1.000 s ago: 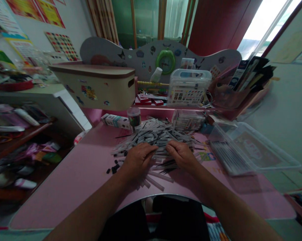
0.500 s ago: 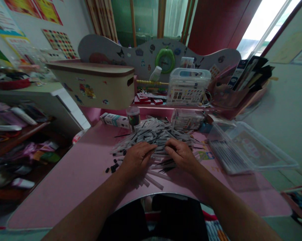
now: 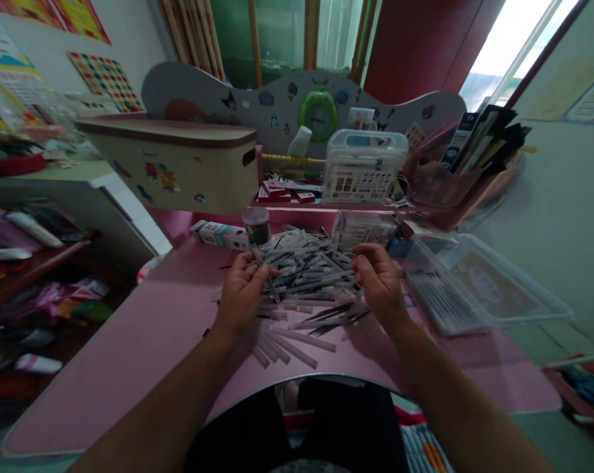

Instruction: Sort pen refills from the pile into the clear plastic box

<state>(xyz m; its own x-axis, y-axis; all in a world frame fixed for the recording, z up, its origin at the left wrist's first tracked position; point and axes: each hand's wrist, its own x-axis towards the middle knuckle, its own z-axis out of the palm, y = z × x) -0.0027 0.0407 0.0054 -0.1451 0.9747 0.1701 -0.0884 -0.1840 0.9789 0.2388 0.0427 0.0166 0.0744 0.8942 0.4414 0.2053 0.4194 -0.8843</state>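
My left hand point(image 3: 242, 292) is closed on a slim grey pen-like stick point(image 3: 273, 289), which slants up past the fingertips at the left side of the pile. Across from it, my right hand point(image 3: 383, 289) has its thumb and fingers pinched together at the pile's right edge; whatever is between them is too small to make out. The hands are apart, with a heap of grey pen-like sticks point(image 3: 309, 263) between them. In front of the heap lie thin dark rods point(image 3: 329, 318). Pale translucent tubes point(image 3: 297, 355) are fanned out closer to me.
An open clear plastic box point(image 3: 518, 289) stands on the pink desk point(image 3: 129, 368) at the right, with grey sticks point(image 3: 439, 302) lined up in it. Behind the heap are a round tub point(image 3: 256, 225), a long carton point(image 3: 218, 233) and a clear case point(image 3: 363, 230).
My hands have moved apart from the middle of the heap, left hand to the left and right hand to the right. A stick now shows standing out of my left hand.
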